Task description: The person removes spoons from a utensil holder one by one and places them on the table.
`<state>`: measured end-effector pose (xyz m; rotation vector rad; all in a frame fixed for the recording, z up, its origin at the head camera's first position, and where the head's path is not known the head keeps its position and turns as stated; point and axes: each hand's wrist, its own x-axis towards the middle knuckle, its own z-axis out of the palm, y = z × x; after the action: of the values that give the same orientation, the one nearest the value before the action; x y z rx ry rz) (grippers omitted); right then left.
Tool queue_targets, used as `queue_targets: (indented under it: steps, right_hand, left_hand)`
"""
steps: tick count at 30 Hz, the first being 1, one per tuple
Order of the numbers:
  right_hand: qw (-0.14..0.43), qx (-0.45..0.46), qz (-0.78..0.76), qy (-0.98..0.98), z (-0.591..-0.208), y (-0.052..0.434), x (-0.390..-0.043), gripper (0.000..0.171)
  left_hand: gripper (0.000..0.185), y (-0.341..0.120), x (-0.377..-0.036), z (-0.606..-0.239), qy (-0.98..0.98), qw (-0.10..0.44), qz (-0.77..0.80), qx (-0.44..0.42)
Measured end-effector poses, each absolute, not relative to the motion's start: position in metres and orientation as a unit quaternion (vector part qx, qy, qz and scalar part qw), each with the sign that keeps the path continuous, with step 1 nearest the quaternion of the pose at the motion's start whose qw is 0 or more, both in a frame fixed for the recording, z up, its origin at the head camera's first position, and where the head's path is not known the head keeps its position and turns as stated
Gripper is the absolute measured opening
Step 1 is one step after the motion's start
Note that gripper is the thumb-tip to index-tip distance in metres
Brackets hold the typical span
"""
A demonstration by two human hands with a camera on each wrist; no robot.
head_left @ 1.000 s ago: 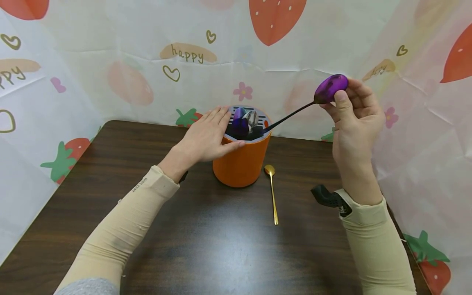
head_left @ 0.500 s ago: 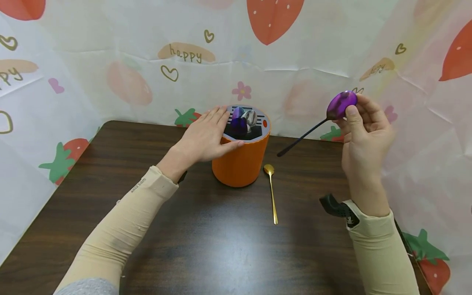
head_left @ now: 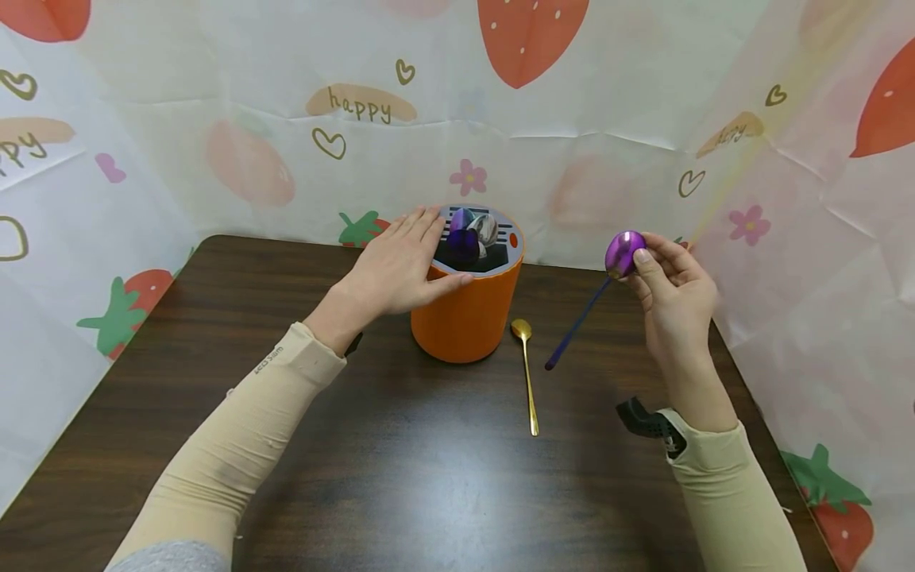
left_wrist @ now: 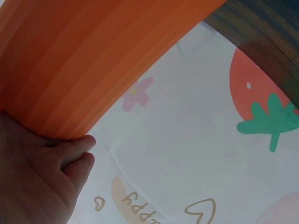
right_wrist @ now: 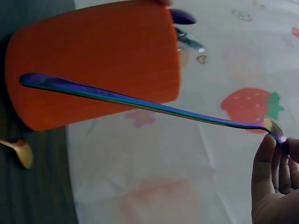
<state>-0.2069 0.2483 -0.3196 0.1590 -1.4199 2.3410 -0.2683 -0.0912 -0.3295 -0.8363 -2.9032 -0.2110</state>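
Note:
My right hand pinches a shiny purple spoon by its bowl, to the right of the orange holder. The long handle slants down and left, its end over the table; the right wrist view shows purple-blue sheen along the spoon's handle. With fingers straight, my left hand rests on the rim of the round orange utensil holder. Purple and silver spoon bowls stick up from the holder's slotted top. On the table, just right of the holder, lies a gold spoon.
A dark wood-grain table carries everything. Behind and beside it hangs a pale cloth printed with strawberries, hearts and flowers. A black strap with a camera mount sits on the right wrist.
My right hand has drawn the purple spoon's handle away from the holder's top, then carried it down toward the table. The left hand has stayed on the holder.

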Motion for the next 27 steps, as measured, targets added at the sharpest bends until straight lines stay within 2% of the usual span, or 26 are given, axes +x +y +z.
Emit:
queue_targets:
  steps: [13,21,27]
  right_hand:
    - [0.041,-0.005,0.806,-0.591,-0.373,0.266,-0.231,0.012]
    - [-0.015,-0.024,0.778,-0.627,-0.396,0.267,-0.246,0.014]
    - [-0.034,-0.032,0.762,-0.646,-0.41,0.268,-0.256,0.024]
  left_hand:
    - [0.107,-0.092,-0.269,-0.33,-0.957,0.057,-0.071,-0.274]
    - [0.107,-0.092,-0.268,-0.33,-0.958,0.057,-0.072,-0.273]
    - [0.107,-0.092,-0.267,-0.329,-0.957,0.057,-0.074,-0.274]
